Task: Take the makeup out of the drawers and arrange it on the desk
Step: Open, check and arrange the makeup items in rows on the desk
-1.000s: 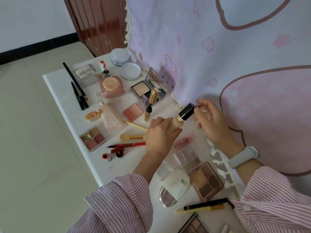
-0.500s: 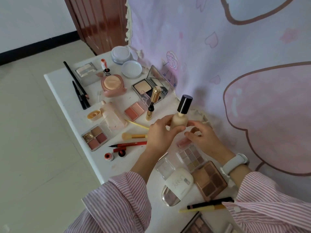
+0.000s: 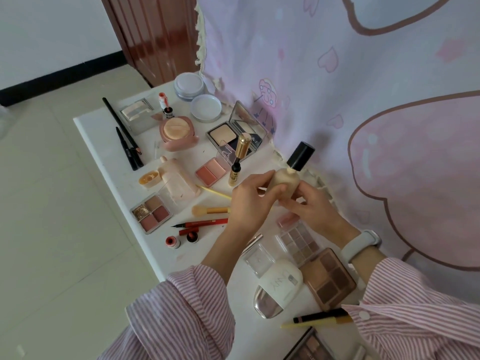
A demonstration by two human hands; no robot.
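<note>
A beige foundation bottle (image 3: 284,179) with a black cap (image 3: 300,155) stands upright over the middle of the white desk (image 3: 104,141). My left hand (image 3: 249,201) grips its left side and my right hand (image 3: 309,206) holds its lower right. Whether its base touches the desk is hidden by my fingers. Just left of it stands a gold-capped mascara tube (image 3: 239,162). Palettes, brushes and pencils lie spread around it.
An open powder compact (image 3: 233,133) and blush duo (image 3: 210,171) lie behind my hands. Eyeshadow palettes (image 3: 298,242) (image 3: 328,278) and a white bottle (image 3: 281,281) lie near me. A pink patterned cloth (image 3: 363,100) hangs along the desk's right edge. Tiled floor drops off at the left.
The bottle went from tilted, with my right hand on its cap, to upright. My right hand has dropped from the cap to the bottle's lower body.
</note>
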